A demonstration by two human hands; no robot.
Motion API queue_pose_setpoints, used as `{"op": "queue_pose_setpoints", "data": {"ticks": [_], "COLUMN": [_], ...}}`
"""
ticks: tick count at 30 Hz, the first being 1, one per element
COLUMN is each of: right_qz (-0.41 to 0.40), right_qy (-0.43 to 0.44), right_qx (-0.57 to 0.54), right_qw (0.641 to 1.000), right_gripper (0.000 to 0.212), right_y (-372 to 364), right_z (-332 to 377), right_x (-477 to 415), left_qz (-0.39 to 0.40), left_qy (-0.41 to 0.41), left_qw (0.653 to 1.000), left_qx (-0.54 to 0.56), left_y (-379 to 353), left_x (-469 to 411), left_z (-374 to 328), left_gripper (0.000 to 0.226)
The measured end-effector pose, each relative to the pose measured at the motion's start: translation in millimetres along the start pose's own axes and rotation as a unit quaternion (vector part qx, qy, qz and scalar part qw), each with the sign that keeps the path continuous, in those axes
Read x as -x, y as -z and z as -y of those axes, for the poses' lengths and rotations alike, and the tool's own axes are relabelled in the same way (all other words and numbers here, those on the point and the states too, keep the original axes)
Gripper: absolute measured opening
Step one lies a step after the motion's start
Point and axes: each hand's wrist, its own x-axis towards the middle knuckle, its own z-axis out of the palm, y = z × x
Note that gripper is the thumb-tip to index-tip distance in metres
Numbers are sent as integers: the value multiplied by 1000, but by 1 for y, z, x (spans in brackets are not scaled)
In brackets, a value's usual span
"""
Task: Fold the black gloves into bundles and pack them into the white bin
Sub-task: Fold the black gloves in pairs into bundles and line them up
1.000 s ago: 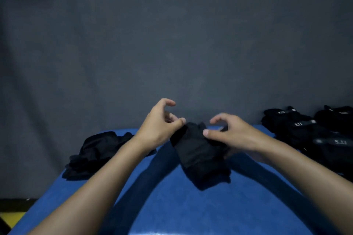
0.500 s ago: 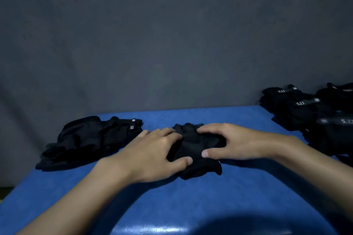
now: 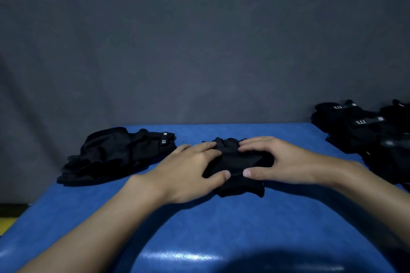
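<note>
A black glove bundle (image 3: 237,162) lies on the blue table (image 3: 221,228) at the centre. My left hand (image 3: 190,173) grips its left side, thumb against the near edge and fingers over the top. My right hand (image 3: 279,162) grips its right side the same way. The two thumbs nearly meet at the bundle's front. No white bin is in view.
A loose heap of black gloves (image 3: 115,155) lies at the left of the table. A stack of black gloves with white labels (image 3: 366,133) sits at the right edge. A grey curtain (image 3: 199,40) hangs behind the table.
The glove came down from the air onto the table and both hands now press on it. Since half a second ago the hands have barely moved.
</note>
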Motion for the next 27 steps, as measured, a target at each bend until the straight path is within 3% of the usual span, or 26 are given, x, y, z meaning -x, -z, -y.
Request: {"op": "queue_pose_setpoints", "data": {"ticks": [6,14,19,27], "right_qz": [-43,-78,-69,-49], "right_qy": [33,54,54,57], "right_qx": [-17,-67,-75,-84], "right_qw": [998,993,993,994], "right_gripper": [63,34,40,43], "right_y": [1,-6,-12,-33], "right_z": [11,35,51,76], "right_x": [0,-12,-22,-50], "left_qz": [-118,-120,-187,-97], "left_qy": [2,142,194,237], "left_qw": [993,982,962,967], "left_qx": [21,-14,54,-16], "left_y": [22,39,49,54], "left_x": [8,25,33,42], "left_z": [22,75,86,86], "left_gripper": [45,36,28,26]}}
